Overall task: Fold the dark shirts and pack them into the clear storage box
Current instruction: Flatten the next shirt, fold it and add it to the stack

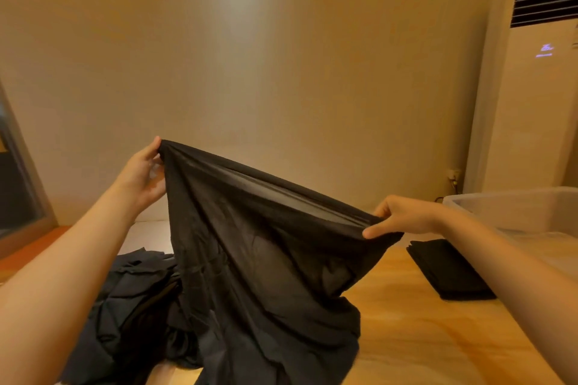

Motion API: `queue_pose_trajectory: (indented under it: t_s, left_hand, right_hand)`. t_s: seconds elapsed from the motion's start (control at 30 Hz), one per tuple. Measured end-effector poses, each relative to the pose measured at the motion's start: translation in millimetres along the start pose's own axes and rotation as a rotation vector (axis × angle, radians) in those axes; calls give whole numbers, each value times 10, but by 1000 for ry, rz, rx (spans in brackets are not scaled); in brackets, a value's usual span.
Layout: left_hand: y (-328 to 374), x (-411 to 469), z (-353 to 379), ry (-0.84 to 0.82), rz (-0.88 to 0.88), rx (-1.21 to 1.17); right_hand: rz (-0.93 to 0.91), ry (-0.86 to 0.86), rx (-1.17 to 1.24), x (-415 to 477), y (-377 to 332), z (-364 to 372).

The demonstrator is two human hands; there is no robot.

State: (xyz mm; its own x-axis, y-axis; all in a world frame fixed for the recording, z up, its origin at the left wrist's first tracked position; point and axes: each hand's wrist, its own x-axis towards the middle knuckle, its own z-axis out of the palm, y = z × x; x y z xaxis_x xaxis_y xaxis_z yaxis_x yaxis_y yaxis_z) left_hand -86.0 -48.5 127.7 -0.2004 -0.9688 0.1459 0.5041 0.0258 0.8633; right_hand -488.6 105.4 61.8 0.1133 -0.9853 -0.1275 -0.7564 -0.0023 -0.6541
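Against beige wall (pixel 281 72) | wooden table (pixel 422 337), clear box (pixel 516 209) | left hand (pixel 142 175), right hand (pixel 403 216) pinch dark shirt (pixel 250 259)

The thin dark shirt (pixel 266 244) hangs between left hand (pixel 142 172) and right hand (pixel 397 217), its tail on the pale wooden tabletop (pixel 422 337). Left of it lies a heap of loose dark shirts (pixel 125 300); right of it a folded dark stack (pixel 450 272) — just beside the clear plastic storage box (pixel 516 209), with a tall white air-conditioner cabinet (pixel 531 87) behind.

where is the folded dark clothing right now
In the head view, the folded dark clothing lies on the wooden table at right, beside the clear storage box, just below the right hand holding up the unfolded shirt.
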Motion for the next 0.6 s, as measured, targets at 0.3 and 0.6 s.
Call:
queue_pose_trajectory:
  t_s: [0.3,0.6]
  left_hand:
    - [102,-22,-235,-280,-70,745]
    - [-634,-385,-849,-541,-85,1343]
  right_hand:
    - [-97,176,291,-136,-41,-8]
    - [172,69,179,-180,487,671]
